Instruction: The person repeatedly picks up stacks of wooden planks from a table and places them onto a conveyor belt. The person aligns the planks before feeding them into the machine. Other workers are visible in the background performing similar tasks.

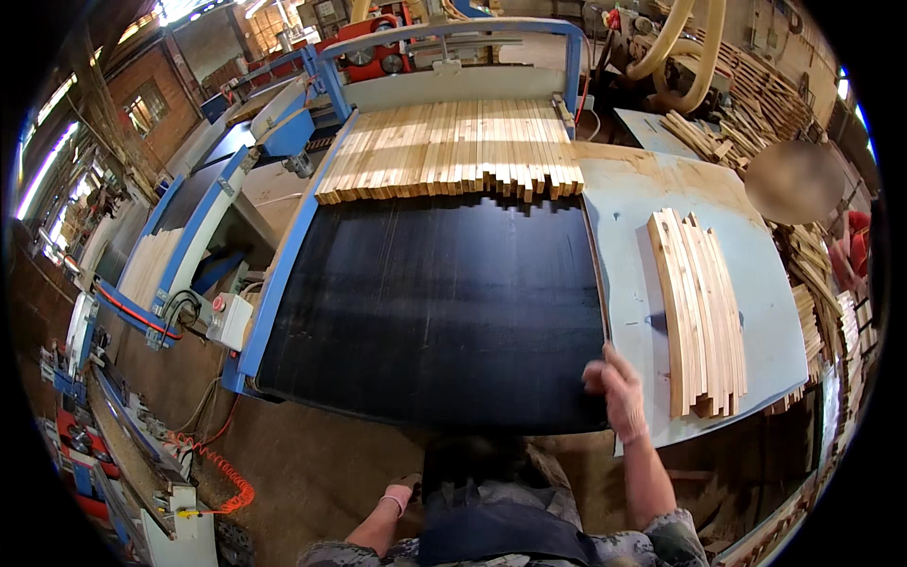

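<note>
- Blue rails framed the narrow side conveyor [170,227] at far left, with pale slats lying on its belt.
- Your left hand [402,494] hung low beside your lap, off the belt; its fingers were partly hidden, so whether they were clenched or released could not be told.
- Before you ran the black conveyor belt [425,307], whose smooth surface probably offered little grip, so wood would likely have slid on it easily.
- Across its far end lay the row of wooden slats [444,146], side by side with ragged near ends; each looked stiff and light, best taken by a protruding end.
- Your right hand [621,395] was at the belt's right edge, fingers loosely bent with no slat between them; whether they gripped that edge could not be told.
- Just right of it, the bundle of slats [699,317] rested lengthwise on the pale-blue table [770,321]. It seemed rigid but loose, heavier together, and best squeezed from both long sides, minding splinters.
</note>
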Demonstrator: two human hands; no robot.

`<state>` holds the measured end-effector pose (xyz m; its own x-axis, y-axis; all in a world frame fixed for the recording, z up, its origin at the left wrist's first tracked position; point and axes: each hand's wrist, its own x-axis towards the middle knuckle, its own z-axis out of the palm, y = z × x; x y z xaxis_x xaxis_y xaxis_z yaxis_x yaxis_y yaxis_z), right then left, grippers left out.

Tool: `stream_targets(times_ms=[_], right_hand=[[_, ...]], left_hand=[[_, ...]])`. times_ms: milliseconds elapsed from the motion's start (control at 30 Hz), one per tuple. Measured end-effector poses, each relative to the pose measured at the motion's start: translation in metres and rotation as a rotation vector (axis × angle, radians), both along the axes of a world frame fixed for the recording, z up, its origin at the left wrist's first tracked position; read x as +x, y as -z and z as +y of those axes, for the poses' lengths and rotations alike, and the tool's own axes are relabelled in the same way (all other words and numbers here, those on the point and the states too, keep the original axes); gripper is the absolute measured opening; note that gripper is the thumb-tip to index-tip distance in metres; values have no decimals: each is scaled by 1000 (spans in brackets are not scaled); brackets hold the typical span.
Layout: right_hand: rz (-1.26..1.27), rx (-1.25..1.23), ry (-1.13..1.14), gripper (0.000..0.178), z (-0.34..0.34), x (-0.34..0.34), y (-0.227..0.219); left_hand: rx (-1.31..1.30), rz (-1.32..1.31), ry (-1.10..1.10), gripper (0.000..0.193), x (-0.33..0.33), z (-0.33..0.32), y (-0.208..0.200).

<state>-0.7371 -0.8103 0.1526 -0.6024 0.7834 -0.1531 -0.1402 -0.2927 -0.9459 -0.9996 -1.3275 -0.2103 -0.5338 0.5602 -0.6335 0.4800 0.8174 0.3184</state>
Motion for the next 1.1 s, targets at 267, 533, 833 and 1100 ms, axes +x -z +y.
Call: stream_targets(times_ms=[267, 533, 833, 1100], right_hand=[[-321, -594, -290, 65, -141, 148, 83], [-1150, -459, 147, 52, -269, 406, 309], [-954, -698, 476, 37, -309, 508, 279], [-856, -771, 797, 33, -302, 608, 298]], left_hand=[[-294, -736, -726, 54, 27, 88, 19], [-108, -1001, -538, 41, 86, 244, -37], [-206, -399, -176, 38, 244, 315, -45], [-225, -437, 237, 68, 399, 456, -1]])
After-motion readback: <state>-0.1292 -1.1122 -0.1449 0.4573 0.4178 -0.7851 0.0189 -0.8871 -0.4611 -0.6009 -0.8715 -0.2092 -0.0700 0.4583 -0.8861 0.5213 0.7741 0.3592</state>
